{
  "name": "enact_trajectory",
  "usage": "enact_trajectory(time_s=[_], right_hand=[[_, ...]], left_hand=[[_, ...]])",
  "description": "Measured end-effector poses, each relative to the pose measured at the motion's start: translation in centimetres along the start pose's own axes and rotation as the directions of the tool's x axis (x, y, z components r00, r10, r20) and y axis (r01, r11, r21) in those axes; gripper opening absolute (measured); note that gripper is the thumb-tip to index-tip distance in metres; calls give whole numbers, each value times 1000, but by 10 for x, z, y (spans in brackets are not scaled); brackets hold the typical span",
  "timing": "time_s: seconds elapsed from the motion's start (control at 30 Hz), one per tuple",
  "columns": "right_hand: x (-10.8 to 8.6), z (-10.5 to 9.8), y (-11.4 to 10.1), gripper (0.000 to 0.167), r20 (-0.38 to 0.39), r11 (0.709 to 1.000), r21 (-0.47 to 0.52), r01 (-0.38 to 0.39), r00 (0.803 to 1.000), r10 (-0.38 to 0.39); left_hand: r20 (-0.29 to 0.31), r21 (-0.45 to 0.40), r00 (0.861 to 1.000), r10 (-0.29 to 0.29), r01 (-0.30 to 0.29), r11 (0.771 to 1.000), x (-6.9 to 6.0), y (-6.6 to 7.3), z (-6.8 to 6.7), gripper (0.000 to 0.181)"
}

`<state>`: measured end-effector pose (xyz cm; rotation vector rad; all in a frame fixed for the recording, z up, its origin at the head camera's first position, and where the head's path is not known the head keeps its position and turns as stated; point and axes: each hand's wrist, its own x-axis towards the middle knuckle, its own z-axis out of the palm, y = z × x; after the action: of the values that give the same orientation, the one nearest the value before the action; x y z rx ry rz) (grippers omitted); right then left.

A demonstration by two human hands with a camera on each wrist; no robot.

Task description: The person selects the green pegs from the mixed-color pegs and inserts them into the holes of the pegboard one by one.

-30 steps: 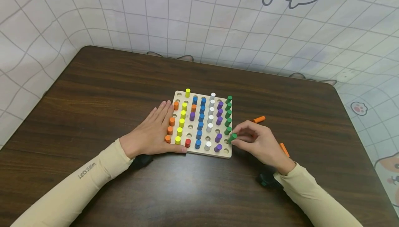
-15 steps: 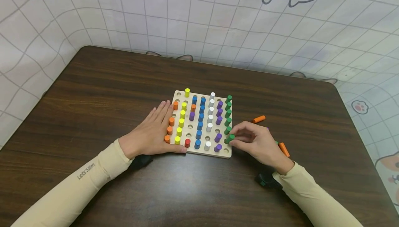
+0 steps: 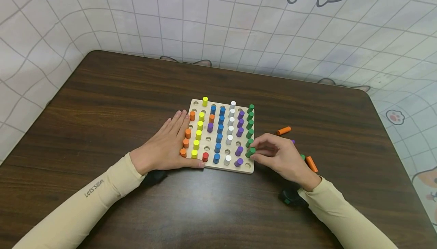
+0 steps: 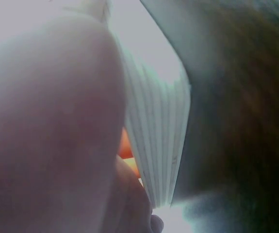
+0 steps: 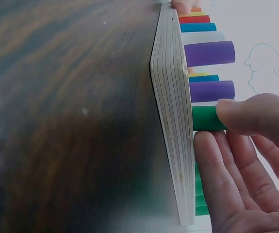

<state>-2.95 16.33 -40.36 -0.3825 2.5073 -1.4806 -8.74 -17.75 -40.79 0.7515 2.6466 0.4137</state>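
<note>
A square wooden pegboard (image 3: 242,169) holds columns of orange, yellow, blue, white, purple and green pegs, with one red peg (image 3: 205,156) at the front. Along its left side lies my left hand (image 3: 162,146), fingers straight, thumb on the front edge. The left wrist view has the board's layered side (image 4: 159,126) beside a blurred hand. My right hand (image 3: 283,158) pinches a green peg (image 3: 250,152) between thumb and fingers at the right column. In the right wrist view this green peg (image 5: 206,118) stands against the board's face, its lower end apparently in a hole.
Loose orange pegs (image 3: 283,130) lie right of the board, one by the right wrist. A purple peg (image 3: 293,141) and a green peg (image 3: 302,157) are partly hidden behind the right hand. The brown table (image 3: 136,85) meets a gridded wall sheet (image 3: 170,17).
My right hand has shifted slightly left and lowered the green peg from beside the board's right edge onto the right column. The left hand has stayed in place.
</note>
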Motion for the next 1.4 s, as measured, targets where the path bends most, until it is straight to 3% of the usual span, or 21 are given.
enact_trajectory(time_s=[0.53,0.73,1.07,1.4], right_hand=[[-4,-7,-2,26,-36,999,-20,26,999,-26],[-8,-17,-3,27,-70,999,-51,-9,998,6],[-15,-37,-5,25,-126,994,-107,34,991,-48],[-24,-54,-10,25,-158,992,-123,5,987,-25]], left_hand=[[-5,-15,1000,5,-5,1000,0,0,0,137],[-6,-22,1000,6,-6,1000,0,-1,1,138],[-10,-19,1000,10,-10,1000,1,-1,1,138],[-8,-15,1000,3,-3,1000,1,-1,1,139]])
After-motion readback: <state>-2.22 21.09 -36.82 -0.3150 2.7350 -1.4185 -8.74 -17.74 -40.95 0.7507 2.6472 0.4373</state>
